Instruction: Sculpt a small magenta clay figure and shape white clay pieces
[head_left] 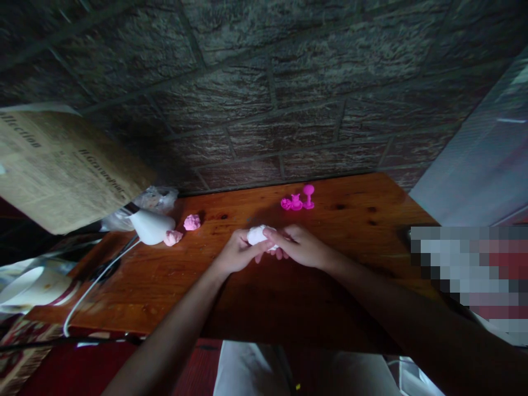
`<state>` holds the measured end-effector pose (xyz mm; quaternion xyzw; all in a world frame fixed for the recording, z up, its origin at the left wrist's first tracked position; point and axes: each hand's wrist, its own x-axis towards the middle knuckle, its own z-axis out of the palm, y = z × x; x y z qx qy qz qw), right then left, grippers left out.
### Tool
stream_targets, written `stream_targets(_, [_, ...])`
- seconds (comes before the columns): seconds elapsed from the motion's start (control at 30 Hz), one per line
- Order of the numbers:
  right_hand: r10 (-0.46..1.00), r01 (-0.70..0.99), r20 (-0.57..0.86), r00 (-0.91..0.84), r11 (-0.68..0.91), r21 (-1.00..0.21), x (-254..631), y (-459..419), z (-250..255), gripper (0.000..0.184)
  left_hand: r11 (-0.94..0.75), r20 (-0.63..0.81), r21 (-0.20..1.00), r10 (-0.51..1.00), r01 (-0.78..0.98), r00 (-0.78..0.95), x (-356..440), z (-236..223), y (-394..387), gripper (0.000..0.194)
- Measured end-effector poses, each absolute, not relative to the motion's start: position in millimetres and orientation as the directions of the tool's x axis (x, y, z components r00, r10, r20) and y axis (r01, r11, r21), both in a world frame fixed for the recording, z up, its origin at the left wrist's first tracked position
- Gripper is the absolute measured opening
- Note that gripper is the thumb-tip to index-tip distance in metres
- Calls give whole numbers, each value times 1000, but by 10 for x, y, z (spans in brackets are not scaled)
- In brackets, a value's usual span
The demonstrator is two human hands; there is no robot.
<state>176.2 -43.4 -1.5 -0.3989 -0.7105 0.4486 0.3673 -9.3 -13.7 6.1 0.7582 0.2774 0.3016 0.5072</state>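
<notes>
Over the middle of the wooden table, a white lump of what looks like modelling clay (256, 235) is held between both hands. My left hand (238, 253) is closed around its left side, thumb along the front. From the right, my right hand (304, 246) grips the same lump, its thumb pressed on top. The fingers' undersides and part of the lump are hidden. Bright pink plastic pieces (296, 203) stand behind the hands, one with a round knob on a stem. To the left lie two crumpled pale pink lumps (192, 222), one by the lamp base.
A lamp with a printed paper shade (70, 165) and white base (152, 226) stands on the left. Its white cable (93, 286) crosses the table (136, 297). A white tub (37, 286) is at the far left edge. A stone-patterned wall (256, 110) rises behind.
</notes>
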Motion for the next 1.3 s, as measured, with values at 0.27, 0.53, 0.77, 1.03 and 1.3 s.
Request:
stream_targets(0.27, [881,259,141,-452,281,-924,1791,-446,52,74,-309,170,948,696,77,697,-115,48,-131,59])
stream_targets(0.53, [886,66,61,-459,102,-993,1776,-390,4,79,-353,270,933,822,76,501,-111,1,-58,56])
stream_targets(0.77, [761,-232,-81,-644,-295,-927,1729,-424,-21,67,-309,243,951,808,35,536,-165,14,-85,56])
stream_targets(1.03, [826,-248,14,-563,-152,-957,1721,-440,-5,56,-321,231,946,768,47,598,-136,19,-109,69])
stream_targets(1.3, [862,-302,-177,-476,-349,-887,1693,-406,-5,47,-363,287,928,836,79,468,-92,36,-89,44])
